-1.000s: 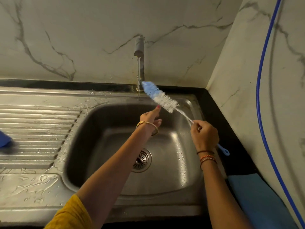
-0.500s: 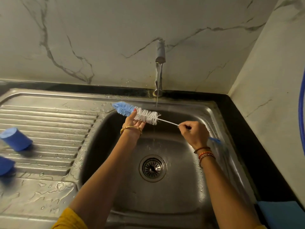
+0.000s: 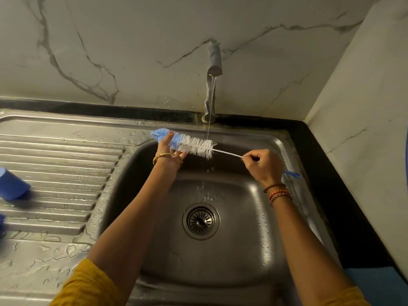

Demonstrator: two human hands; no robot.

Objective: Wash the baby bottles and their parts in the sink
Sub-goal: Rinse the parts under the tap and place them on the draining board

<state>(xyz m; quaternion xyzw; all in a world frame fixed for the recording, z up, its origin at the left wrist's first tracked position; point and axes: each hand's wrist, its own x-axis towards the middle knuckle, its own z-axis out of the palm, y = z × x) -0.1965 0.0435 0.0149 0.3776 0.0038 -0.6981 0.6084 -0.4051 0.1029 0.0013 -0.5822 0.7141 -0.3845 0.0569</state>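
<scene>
A blue-and-white bottle brush (image 3: pixel 194 146) with a twisted-wire stem is held near-horizontal over the steel sink (image 3: pixel 220 250), its white bristles under the running water (image 3: pixel 210 107).

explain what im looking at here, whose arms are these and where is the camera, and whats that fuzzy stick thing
There is no machine here. The camera sits on a person's head and looks down, so the two arms reaching in from the bottom are that person's own.

They stand at a steel sink with a tap running a thin stream of water. The fuzzy stick is a bottle brush, with blue and white bristles on a wire stem. The right hand grips the stem near its blue handle end. The left hand holds the bristle end, with the thumb over the blue bristles. The white bristles are under the water stream.

On the ribbed draining board to the left lies a blue cap, cut off by the picture's edge.
</scene>
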